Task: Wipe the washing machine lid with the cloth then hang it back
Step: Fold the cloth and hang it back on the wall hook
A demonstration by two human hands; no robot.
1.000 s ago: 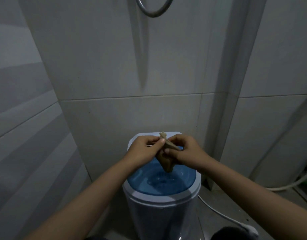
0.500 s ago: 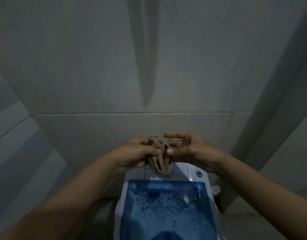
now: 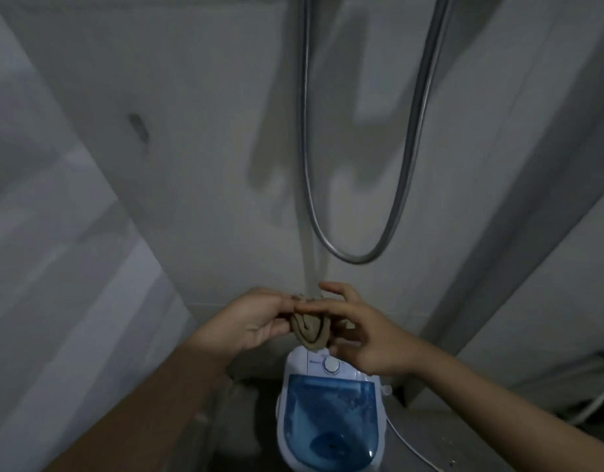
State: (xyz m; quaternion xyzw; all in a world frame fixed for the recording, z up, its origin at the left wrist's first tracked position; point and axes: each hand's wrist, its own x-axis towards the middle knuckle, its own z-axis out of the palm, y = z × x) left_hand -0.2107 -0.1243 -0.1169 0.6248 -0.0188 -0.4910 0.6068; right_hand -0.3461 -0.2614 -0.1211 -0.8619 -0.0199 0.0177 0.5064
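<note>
Cloth [image 3: 311, 330] is bunched up between both hands above the washer's dial end; left hand [image 3: 256, 321] pinches its top edge w/ thumb & fingers, right hand [image 3: 365, 338] half-open, fingertips just touching it. Risk: w/ such a light pinch the wad could slip & drop onto the blue lid [image 3: 329, 420], or slide off the hose loop [image 3: 358, 257] if hung there bunched.

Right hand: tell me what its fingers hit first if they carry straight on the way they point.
The right hand points left, so its fingers would likely meet the bunched cloth, then the left hand holding it; depth is uncertain.
</note>
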